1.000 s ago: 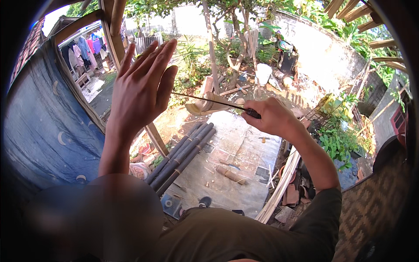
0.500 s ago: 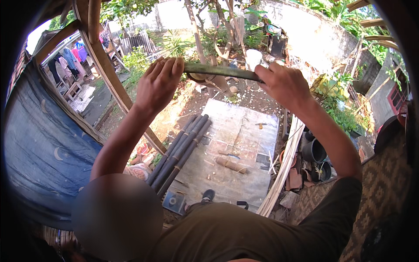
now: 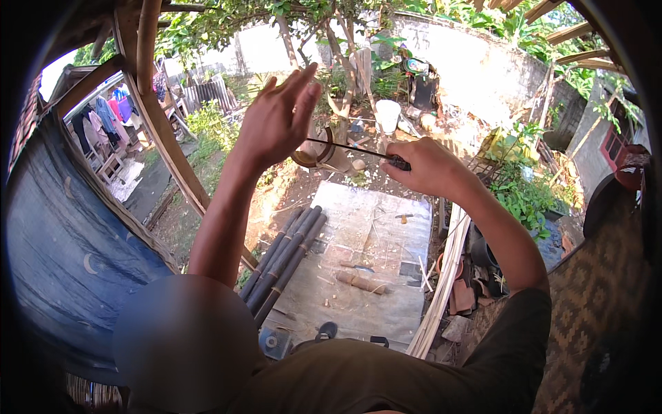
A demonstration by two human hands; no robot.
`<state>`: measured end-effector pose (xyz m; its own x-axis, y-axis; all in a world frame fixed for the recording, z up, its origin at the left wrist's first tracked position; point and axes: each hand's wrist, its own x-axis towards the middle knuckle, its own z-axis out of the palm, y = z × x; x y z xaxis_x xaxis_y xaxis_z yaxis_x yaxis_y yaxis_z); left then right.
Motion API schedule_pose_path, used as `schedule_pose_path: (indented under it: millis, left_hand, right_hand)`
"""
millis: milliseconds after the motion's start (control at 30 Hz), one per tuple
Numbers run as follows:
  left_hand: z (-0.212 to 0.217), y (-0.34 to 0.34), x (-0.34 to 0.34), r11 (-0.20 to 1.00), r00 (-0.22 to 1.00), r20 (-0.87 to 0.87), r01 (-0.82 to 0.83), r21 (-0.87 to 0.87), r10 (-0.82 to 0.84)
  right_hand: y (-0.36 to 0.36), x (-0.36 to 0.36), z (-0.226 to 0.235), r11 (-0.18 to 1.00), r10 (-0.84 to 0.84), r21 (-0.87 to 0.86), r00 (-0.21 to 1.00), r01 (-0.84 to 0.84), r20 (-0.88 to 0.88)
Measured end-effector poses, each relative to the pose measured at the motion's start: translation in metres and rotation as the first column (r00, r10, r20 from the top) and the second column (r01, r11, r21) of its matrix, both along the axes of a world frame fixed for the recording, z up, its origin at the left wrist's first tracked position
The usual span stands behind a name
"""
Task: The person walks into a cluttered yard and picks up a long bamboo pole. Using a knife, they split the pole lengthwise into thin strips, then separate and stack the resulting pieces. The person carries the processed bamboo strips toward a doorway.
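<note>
Head view, upper centre: left hand [image 3: 276,121] raised with fingers spread, palm pressed near the far end of a thin dark blade [image 3: 352,148], clamped on nothing. Right hand [image 3: 427,165] right of centre, fist closed round the blade's handle, blade running level between both hands. Just behind the blade, a split bamboo piece [image 3: 324,152], partly hidden by the left palm. Lower centre: pale mat [image 3: 379,228] with a short bamboo offcut [image 3: 362,281]; bundle of dark bamboo poles [image 3: 286,259] along its left edge. Left: blue tarp [image 3: 62,255] behind a slanted wooden post [image 3: 165,131]. Upper centre: white bucket [image 3: 387,114].
</note>
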<state>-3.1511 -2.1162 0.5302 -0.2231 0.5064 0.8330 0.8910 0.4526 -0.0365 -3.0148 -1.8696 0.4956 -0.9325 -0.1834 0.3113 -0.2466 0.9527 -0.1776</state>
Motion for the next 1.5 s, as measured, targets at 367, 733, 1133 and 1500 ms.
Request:
schedule_pose_path:
  millis: [367,733,1133,1500]
  left_hand:
    - [-0.085,0.035,-0.005,0.938,0.988,-0.151,0.045,0.344,0.009]
    - [-0.084,0.071,-0.02,0.873,0.939,-0.011,0.325,0.364,-0.345]
    - [-0.06,0.144,-0.005,0.495,0.161,0.603,0.749,0.442,-0.782]
    - [-0.037,0.225,-0.008,0.414,0.046,0.687,0.826,0.381,-0.725]
  right_hand:
    - [0.058,-0.025,0.012,0.815,-0.01,0.479,0.836,0.325,-0.549]
    - [0.01,0.06,-0.009,0.895,-0.257,-0.41,0.955,0.176,-0.15]
    - [-0.02,0.123,-0.106,0.473,-0.412,-0.877,0.857,-0.089,-0.309]
    - [-0.021,0.165,-0.151,0.313,-0.554,-0.944,0.827,0.103,-0.093]
